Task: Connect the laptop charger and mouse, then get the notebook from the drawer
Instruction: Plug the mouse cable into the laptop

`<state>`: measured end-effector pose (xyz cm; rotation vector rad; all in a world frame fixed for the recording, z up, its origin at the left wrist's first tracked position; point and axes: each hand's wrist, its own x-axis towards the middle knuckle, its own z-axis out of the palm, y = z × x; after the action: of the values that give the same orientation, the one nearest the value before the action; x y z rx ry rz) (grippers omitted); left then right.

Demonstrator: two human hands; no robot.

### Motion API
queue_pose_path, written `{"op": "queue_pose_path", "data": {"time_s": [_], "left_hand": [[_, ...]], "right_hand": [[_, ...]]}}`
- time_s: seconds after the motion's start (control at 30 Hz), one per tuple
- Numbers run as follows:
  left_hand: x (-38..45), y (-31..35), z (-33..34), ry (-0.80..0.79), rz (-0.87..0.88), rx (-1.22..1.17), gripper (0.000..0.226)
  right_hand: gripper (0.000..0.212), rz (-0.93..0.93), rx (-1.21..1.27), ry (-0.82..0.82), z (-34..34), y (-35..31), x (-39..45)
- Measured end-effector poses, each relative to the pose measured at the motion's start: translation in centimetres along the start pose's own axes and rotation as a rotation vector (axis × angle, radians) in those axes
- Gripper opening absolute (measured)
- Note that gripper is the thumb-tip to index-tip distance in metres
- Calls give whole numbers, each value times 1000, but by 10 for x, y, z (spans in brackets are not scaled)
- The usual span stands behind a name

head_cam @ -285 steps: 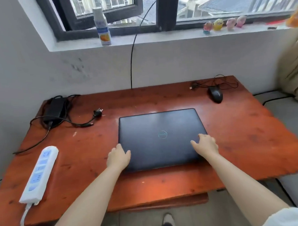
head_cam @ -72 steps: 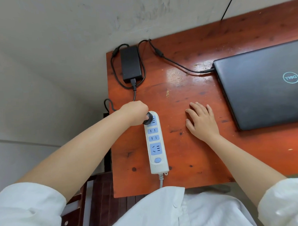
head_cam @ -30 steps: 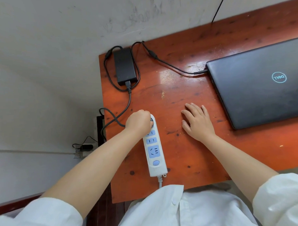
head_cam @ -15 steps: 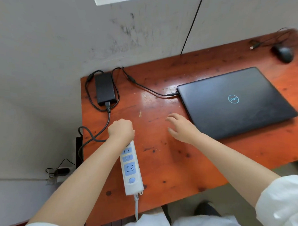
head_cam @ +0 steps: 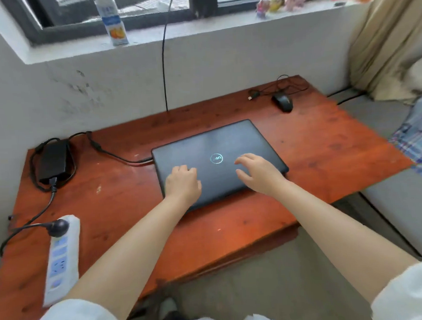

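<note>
Two hands over closed laptop (head_cam: 219, 159) at frame centre: left hand (head_cam: 182, 184) loosely curled, right hand (head_cam: 258, 172) spread, neither gripping. Charger brick (head_cam: 52, 160) left, plug (head_cam: 58, 228) seated in power strip (head_cam: 62, 258) lower left. Mouse (head_cam: 282, 102) upper right of worktop (head_cam: 324, 151), unconnected.

A reddish wooden desk (head_cam: 324, 151) stands against the wall. A closed black laptop (head_cam: 219, 145) lies at its middle. At far left lies the charger brick (head_cam: 52, 160), its cable running to the laptop's left edge. At near left lies a white power strip (head_cam: 62, 258) with a black plug (head_cam: 58, 228) in its far socket. A mouse (head_cam: 282, 103) sits far right beside its loose cable.
</note>
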<state>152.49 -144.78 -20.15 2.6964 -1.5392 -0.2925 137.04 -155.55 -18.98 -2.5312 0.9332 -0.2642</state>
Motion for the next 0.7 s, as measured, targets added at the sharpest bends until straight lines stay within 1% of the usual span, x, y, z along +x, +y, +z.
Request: {"op": "queue_pose_path", "data": {"time_s": [0.13, 0.27, 0.5, 0.6, 0.7], "left_hand": [[10, 60, 3, -32, 12, -3, 37], [40, 97, 1, -35, -5, -3, 37], [128, 138, 2, 11, -54, 27, 35], [165, 151, 0, 38, -89, 42, 33], [196, 163, 4, 54, -112, 21, 31]], "right_hand": [[32, 100, -18, -19, -42, 66, -21], [30, 223, 9, -20, -69, 118, -13], [29, 265, -28, -86, -97, 199, 55], [31, 251, -81, -135, -111, 227, 91], [33, 229, -124, -122, -121, 250, 128]]}}
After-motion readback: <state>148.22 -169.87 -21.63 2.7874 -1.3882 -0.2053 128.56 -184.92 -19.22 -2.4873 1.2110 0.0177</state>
